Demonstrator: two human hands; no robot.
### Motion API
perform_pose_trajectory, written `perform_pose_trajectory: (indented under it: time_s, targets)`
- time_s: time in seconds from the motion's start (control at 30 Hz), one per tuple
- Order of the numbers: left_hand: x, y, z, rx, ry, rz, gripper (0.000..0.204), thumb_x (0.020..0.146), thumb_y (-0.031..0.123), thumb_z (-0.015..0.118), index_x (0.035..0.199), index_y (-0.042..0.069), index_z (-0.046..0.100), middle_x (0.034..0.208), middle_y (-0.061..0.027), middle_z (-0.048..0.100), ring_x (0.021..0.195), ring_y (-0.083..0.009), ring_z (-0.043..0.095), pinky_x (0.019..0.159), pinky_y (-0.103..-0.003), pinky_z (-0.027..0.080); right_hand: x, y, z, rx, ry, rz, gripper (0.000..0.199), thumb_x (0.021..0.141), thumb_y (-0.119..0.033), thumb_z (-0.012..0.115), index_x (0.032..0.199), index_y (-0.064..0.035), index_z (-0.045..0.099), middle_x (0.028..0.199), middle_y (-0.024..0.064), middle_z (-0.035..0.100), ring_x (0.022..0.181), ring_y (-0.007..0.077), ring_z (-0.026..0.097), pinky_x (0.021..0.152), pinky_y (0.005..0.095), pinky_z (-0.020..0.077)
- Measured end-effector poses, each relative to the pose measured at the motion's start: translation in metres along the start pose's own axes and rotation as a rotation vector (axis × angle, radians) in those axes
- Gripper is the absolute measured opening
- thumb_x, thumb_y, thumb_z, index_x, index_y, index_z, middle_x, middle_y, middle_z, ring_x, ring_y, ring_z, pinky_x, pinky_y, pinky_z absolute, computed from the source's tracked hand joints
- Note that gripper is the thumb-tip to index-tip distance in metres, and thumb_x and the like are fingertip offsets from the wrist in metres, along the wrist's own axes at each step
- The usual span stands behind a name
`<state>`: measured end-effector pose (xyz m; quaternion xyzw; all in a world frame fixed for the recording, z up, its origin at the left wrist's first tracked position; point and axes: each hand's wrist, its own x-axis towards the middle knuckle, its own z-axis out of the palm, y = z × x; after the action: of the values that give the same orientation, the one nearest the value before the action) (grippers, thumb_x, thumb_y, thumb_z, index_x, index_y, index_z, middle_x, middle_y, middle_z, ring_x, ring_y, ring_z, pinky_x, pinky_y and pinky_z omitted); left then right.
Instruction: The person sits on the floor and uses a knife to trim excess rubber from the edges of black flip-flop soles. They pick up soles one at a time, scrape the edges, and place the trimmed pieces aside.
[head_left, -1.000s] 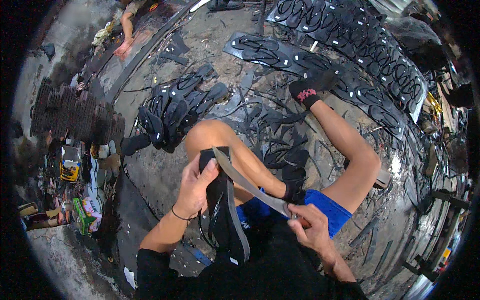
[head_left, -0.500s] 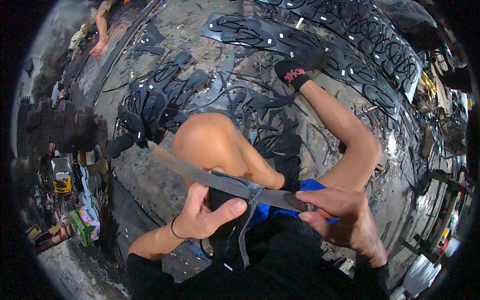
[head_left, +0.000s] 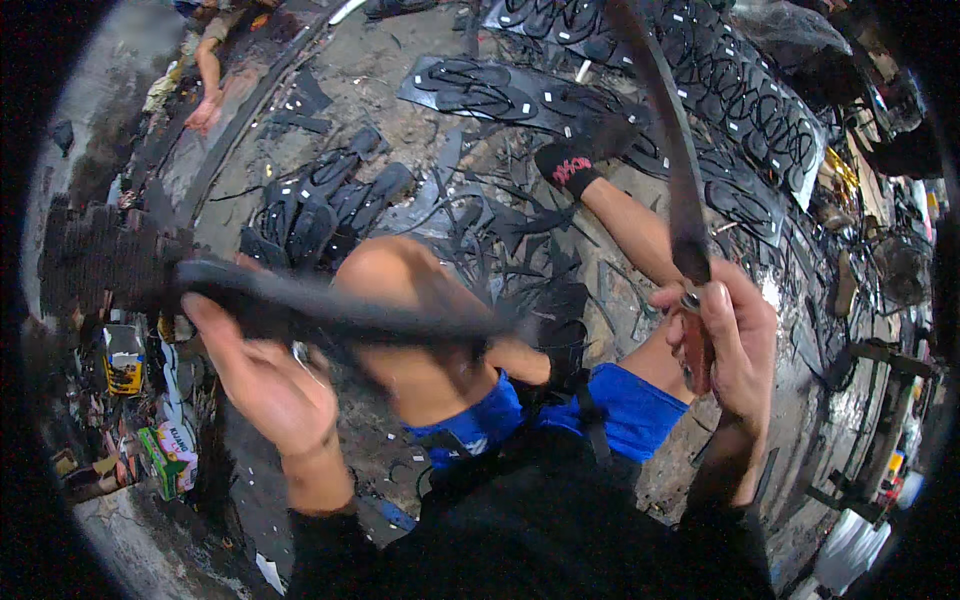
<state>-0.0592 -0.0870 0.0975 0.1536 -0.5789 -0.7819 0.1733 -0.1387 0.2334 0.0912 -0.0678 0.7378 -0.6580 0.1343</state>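
My left hand [head_left: 265,395] is raised at the left, its fingers wrapped round the end of a black rubber sandal sole [head_left: 350,312]. Motion smears the sole, which stretches to the right across my bent knee, so its details are lost. On the right, my right hand [head_left: 738,345] grips the brown handle of a long knife [head_left: 675,135]. The knife's blade points up and away, well apart from the sole.
Finished-looking black flip-flops [head_left: 475,85] lie in rows on sheets at the far side. A heap of flip-flops [head_left: 315,215] and black rubber offcuts [head_left: 530,215] cover the ground ahead. A green box [head_left: 172,460] stands left. Another person's arm [head_left: 208,75] shows far left.
The knife has come away from the sole and swung upright at the right. My left hand has moved left with the sole. The thin strip hanging from it no longer shows.
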Motion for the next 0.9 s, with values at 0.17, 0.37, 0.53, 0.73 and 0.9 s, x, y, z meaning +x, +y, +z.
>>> perform_pose_trajectory:
  time_s: [0.17,0.37,0.53,0.73,0.9]
  targets:
    - [-0.017,-0.080,0.051,-0.017,0.104,-0.044,0.025,0.091,0.006,0.064,0.117,0.006,0.063,0.127,-0.0145,0.060,0.119,-0.0210,0.056,0.096,-0.035,0.051,-0.054,0.062,0.011,0.079,0.239,0.081,0.032,0.103,-0.022,0.053,0.124,0.0005,0.060,0.101,0.0129,0.073,0.069,0.0093,0.062,0.060,0.0244,0.0512]
    - [-0.031,-0.110,0.090,-0.812,0.031,-0.517,0.025,0.094,0.012,0.066,0.118,0.004,0.063,0.115,-0.0089,0.069,0.102,-0.0220,0.068,0.092,-0.039,0.058,-0.112,0.082,0.029,-0.334,0.372,0.008,0.025,0.092,-0.012,0.067,0.114,0.0004,0.068,0.098,0.0122,0.073,0.076,0.0178,0.066,0.070,0.0309,0.0540]
    - [-0.033,-0.114,0.091,-0.818,0.020,-0.521,0.024,0.100,0.021,0.059,0.117,0.004,0.064,0.113,-0.0094,0.071,0.099,-0.0211,0.070,0.086,-0.034,0.060,-0.141,0.089,0.040,-0.475,0.248,-0.032,0.033,0.083,-0.011,0.076,0.115,-0.0033,0.069,0.093,0.0127,0.071,0.071,0.0221,0.064,0.066,0.0318,0.0530]
    - [-0.045,-0.111,0.087,-0.857,-0.014,-0.559,0.024,0.101,0.021,0.056,0.118,0.005,0.063,0.114,-0.0091,0.070,0.099,-0.0209,0.069,0.086,-0.035,0.059,-0.140,0.089,0.041,-0.553,0.238,-0.116,0.037,0.081,-0.013,0.078,0.116,-0.0042,0.069,0.095,0.0111,0.072,0.070,0.0219,0.065,0.065,0.0324,0.0536]
    - [-0.072,-0.122,0.069,-0.826,-0.021,-0.564,0.025,0.100,0.012,0.055,0.118,-0.002,0.062,0.114,-0.0139,0.070,0.102,-0.0238,0.070,0.091,-0.036,0.060,-0.128,0.067,0.042,-0.616,0.215,-0.068,0.037,0.081,-0.016,0.079,0.115,-0.0056,0.070,0.095,0.0096,0.072,0.071,0.0231,0.066,0.066,0.0325,0.0540]
